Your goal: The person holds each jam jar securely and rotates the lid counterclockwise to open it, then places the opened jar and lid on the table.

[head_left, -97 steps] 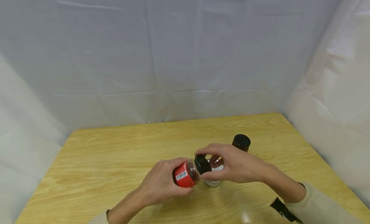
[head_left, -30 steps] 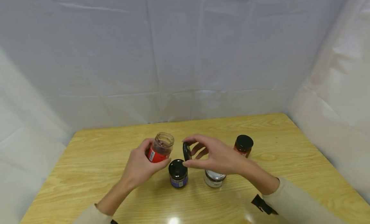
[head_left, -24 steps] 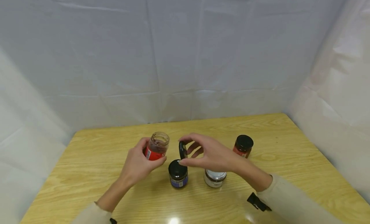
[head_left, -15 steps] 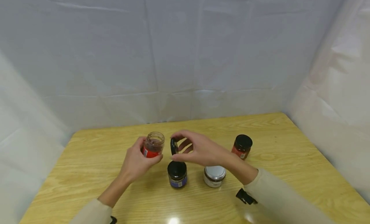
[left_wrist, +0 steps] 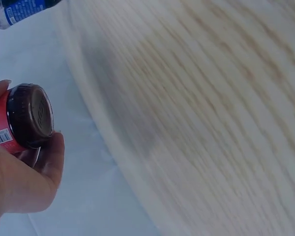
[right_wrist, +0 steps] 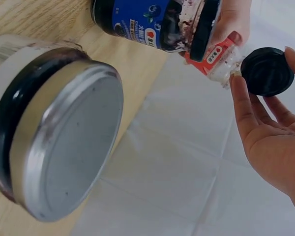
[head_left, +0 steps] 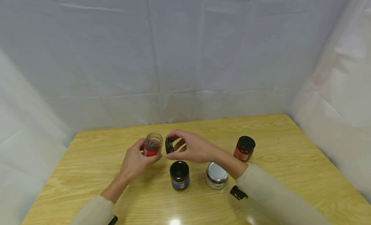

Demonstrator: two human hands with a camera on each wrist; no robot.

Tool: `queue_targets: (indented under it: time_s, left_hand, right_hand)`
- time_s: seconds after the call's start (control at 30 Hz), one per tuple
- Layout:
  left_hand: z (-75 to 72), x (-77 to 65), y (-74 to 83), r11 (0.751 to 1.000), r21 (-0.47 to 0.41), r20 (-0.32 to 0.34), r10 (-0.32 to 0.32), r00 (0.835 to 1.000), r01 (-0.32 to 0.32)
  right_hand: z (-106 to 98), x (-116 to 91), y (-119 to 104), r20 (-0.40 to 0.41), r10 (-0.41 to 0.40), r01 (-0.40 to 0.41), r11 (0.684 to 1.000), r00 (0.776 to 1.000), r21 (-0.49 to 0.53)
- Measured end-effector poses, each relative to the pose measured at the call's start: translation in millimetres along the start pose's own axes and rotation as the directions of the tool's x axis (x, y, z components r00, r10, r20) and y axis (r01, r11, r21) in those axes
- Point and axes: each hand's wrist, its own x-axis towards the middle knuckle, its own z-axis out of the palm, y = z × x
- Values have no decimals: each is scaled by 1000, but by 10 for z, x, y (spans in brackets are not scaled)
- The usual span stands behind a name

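Note:
My left hand [head_left: 134,160] grips a glass jar [head_left: 152,151] with a red label. The jar is uncovered and has dark reddish contents; the left wrist view shows its base [left_wrist: 39,113], lifted off the table. A black screw lid [head_left: 169,146] stands on edge between the thumb and fingers of my right hand [head_left: 194,147], just right of the jar's mouth and apart from it. The right wrist view shows the lid's hollow inner side [right_wrist: 268,71]. Nearest below my right hand is a blue-labelled jar [head_left: 179,176] with a black lid.
A jar with a silvery-white lid [head_left: 216,173] stands beneath my right forearm. Further right and back is a closed red-labelled jar [head_left: 244,149] with a black lid. The wooden table [head_left: 101,144] meets pale sheeting [head_left: 185,57] at its back and sides.
The lid, on the tilted jar in the oldest frame, is off it now. The jar has moved left and stands more upright. Lately my right hand has carried the lid left, closer to the jar.

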Motion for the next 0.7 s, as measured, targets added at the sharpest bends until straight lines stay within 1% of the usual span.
queue_targets:
  time_s: [0.17,0.33,0.47,0.7]
  left_hand:
    - [17,17,-46,1000,-6,11,-12,1000,12]
    - [23,35,-105,1000,2,-3,-27,1000,27]
    - [26,46,-154,999,18,-8,-41,999,41]
    - [32,66,-205,995,46,16,-85,996,84]
  right_hand:
    - [23,74,31,16,-14,14,1000,1000,-6]
    - [33,113,56,36,-22,21,1000,999,15]
    - [38,137,86,47,-12,12,1000,999,12]
    - [55,189,125,59,12,-11,1000,998,-23]
